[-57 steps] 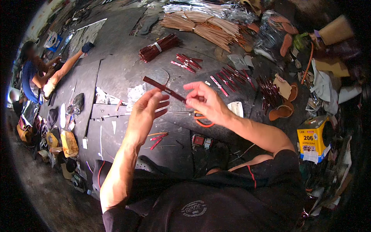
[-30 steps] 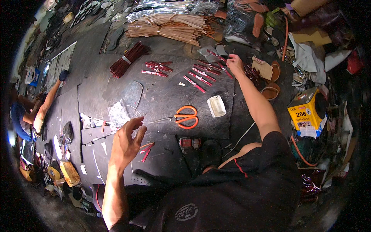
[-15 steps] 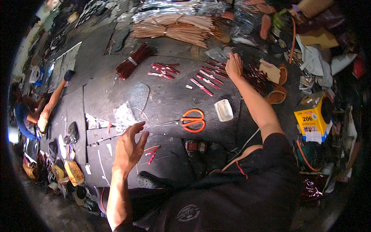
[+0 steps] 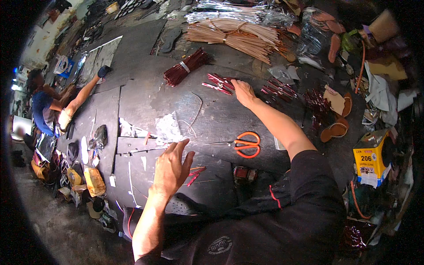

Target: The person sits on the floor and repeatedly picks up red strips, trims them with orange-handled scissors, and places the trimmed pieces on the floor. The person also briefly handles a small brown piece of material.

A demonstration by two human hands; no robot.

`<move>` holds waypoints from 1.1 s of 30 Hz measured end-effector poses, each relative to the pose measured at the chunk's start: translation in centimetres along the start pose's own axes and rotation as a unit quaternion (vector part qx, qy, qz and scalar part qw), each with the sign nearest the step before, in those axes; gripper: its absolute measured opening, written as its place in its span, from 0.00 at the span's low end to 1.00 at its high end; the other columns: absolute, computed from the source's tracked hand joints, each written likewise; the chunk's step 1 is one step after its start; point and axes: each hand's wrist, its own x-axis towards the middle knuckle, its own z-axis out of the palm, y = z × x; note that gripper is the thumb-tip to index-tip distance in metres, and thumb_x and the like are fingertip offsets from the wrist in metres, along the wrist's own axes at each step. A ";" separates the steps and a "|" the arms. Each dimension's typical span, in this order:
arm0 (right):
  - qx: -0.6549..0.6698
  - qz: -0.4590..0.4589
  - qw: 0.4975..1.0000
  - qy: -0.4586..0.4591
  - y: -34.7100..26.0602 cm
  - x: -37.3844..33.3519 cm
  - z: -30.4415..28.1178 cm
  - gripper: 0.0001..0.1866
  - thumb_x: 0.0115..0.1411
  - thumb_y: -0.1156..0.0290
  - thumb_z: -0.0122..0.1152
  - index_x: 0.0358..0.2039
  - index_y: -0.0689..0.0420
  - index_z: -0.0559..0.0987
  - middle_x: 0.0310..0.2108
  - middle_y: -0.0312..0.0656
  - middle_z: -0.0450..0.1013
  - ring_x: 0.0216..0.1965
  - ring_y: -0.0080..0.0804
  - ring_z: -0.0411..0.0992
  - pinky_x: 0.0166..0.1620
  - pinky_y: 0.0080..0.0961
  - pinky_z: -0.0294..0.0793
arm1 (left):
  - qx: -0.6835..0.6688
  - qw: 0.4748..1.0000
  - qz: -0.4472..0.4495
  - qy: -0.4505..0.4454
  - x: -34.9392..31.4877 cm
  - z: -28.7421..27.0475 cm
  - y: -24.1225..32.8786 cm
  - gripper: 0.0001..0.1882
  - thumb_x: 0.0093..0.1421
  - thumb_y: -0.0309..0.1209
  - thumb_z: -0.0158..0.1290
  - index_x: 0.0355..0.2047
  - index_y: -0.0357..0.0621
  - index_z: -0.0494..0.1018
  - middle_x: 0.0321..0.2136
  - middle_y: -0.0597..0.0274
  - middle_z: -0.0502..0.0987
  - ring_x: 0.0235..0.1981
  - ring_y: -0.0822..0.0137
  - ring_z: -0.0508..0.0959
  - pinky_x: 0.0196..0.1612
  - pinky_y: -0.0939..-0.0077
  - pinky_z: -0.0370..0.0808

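My left hand [image 4: 173, 170] hovers over the near part of the dark work surface [image 4: 145, 104], its fingers stretched and thumb apart, holding nothing. Farther off, my right hand [image 4: 244, 93] has its fingertips closed at the right end of a small pile of shiny dark red strips [image 4: 219, 84]; the exact grip is partly hidden. More short red strips [image 4: 280, 88] lie just right of that hand, some behind the forearm. Orange-handled scissors [image 4: 247, 145] rest between the arms. Beyond my left fingers are clear plastic [image 4: 168, 126] and a thin loose cord [image 4: 197, 110].
A tied dark red bundle [image 4: 186, 66] and tan strip bundles [image 4: 229, 37] lie at the back. Sandals [image 4: 334, 130] and a yellow box [image 4: 373, 154] are at right. A person [image 4: 44, 104] sits far left, leg stretched onto the surface. A white tray [image 4: 279, 143] is half hidden by my arm.
My right hand has moved left, from beside the grey plastic past the row of red strips to the small pile. The whole view has shifted; my left hand stays raised and open.
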 end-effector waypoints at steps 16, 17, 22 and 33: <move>0.224 -0.089 0.967 0.077 -11.5 -3.8 -12.8 0.30 0.55 0.82 0.59 0.59 0.58 0.66 0.31 0.46 0.74 0.32 0.43 0.76 0.36 0.37 0.75 | -0.264 0.961 -0.055 0.063 1.8 0.6 -0.2 0.22 0.66 0.40 0.53 0.52 0.34 0.72 0.45 0.46 0.79 0.44 0.58 0.81 0.49 0.66 0.78; 0.200 -0.139 0.966 0.089 -13.2 -4.9 -13.9 0.30 0.55 0.83 0.58 0.59 0.58 0.66 0.32 0.46 0.74 0.33 0.43 0.75 0.37 0.37 0.75 | -0.300 0.948 -0.076 0.071 2.5 1.1 -0.2 0.23 0.67 0.41 0.52 0.52 0.33 0.71 0.44 0.46 0.79 0.44 0.59 0.81 0.48 0.67 0.78; 0.090 -0.311 0.944 0.066 -18.2 -9.5 -19.0 0.38 0.52 0.81 0.61 0.64 0.60 0.61 0.31 0.43 0.72 0.32 0.40 0.72 0.41 0.34 0.72 | -0.516 0.844 -0.122 0.087 3.4 1.4 2.1 0.24 0.69 0.41 0.49 0.52 0.30 0.70 0.46 0.48 0.76 0.44 0.62 0.79 0.47 0.68 0.78; 0.414 -0.097 0.905 0.028 -19.9 -9.1 -23.4 0.28 0.57 0.75 0.64 0.58 0.58 0.68 0.42 0.47 0.76 0.44 0.38 0.76 0.48 0.35 0.74 | -0.583 0.810 -0.053 0.035 1.5 -0.8 3.5 0.14 0.69 0.34 0.49 0.47 0.35 0.73 0.47 0.58 0.77 0.42 0.67 0.79 0.51 0.71 0.76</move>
